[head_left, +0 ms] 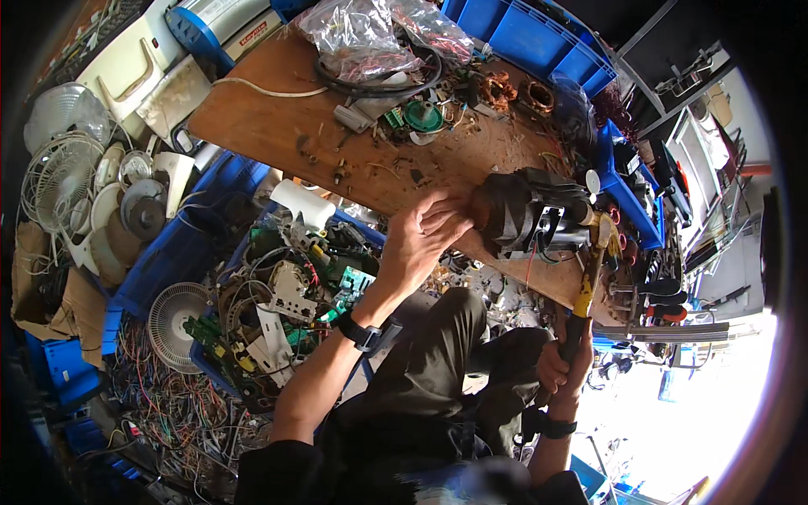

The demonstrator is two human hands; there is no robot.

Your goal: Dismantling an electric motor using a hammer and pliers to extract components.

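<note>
A dark electric motor (526,210) with copper windings lies on its side at the near edge of the wooden workbench (278,126). My left hand (425,236) presses against its left end and holds it in place. My right hand (562,364) grips the dark lower handle of a hammer (587,282) with a yellow and black shaft. The hammer's head rests against the motor's right end, near the shaft.
Clear plastic bags (370,38), a black cable, a green round part (422,116) and copper coils (498,88) lie across the bench. Blue crates (539,38) stand behind. Below left, a blue bin (189,252) holds circuit boards and wires; fan grilles (59,172) and loose wiring cover the floor.
</note>
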